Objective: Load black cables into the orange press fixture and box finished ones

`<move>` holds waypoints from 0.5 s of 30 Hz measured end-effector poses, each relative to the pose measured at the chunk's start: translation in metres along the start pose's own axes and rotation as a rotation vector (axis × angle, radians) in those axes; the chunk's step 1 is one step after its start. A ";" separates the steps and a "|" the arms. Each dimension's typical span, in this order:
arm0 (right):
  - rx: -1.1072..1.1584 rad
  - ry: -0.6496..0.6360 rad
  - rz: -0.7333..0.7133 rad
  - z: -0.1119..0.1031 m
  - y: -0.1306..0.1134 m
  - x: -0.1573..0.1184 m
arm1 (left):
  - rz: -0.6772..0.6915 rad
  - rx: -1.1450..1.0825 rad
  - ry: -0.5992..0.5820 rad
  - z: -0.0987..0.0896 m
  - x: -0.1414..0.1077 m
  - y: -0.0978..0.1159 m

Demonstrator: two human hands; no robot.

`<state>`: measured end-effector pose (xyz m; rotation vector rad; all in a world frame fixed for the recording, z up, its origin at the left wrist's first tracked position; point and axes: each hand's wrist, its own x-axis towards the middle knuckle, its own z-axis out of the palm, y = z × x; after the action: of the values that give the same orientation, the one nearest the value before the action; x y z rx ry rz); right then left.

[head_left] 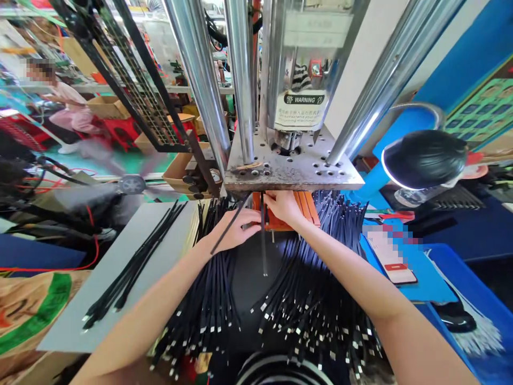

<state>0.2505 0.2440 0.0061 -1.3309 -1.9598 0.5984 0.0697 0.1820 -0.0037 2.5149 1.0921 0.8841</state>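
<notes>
One cable (263,246) is at the press, its upper end at the orange block (311,208) beneath the metal plate (294,175), its lower end hanging over the dark surface (249,272). The right hand (281,206) reaches onto the block beside that cable; its fingertips are partly hidden, so I cannot tell whether its grip is pinching. The left hand (238,227) is just left of the block, thumb and fingers slightly apart near the cable, a second cable (230,224) slanting across its back; whether it holds either one is unclear. The work looks midway: this piece seems unfinished, with a left pile (210,283), a larger right pile (320,305) and a small bundle (136,262) on the grey board (134,235). Which of these are done, the view does not show.
</notes>
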 end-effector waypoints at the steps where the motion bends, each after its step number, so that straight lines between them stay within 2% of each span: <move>1: 0.016 -0.018 0.002 0.001 0.001 -0.001 | 0.046 0.016 0.002 0.005 0.002 -0.001; 6: 0.124 -0.040 -0.006 -0.001 0.001 -0.016 | 0.136 0.165 0.008 0.019 -0.006 -0.004; 9: 0.108 -0.032 -0.003 -0.003 0.002 -0.020 | 0.141 0.279 -0.107 0.017 -0.015 0.005; 11: 0.040 -0.063 -0.008 -0.002 0.005 -0.011 | 0.111 0.314 -0.208 0.009 -0.015 0.011; 15: -0.130 -0.049 0.015 0.001 0.011 0.019 | -0.033 0.324 -0.347 -0.003 0.011 0.003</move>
<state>0.2520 0.2658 0.0036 -1.4232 -2.0600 0.5229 0.0754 0.1876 0.0048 2.7535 1.2311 0.2568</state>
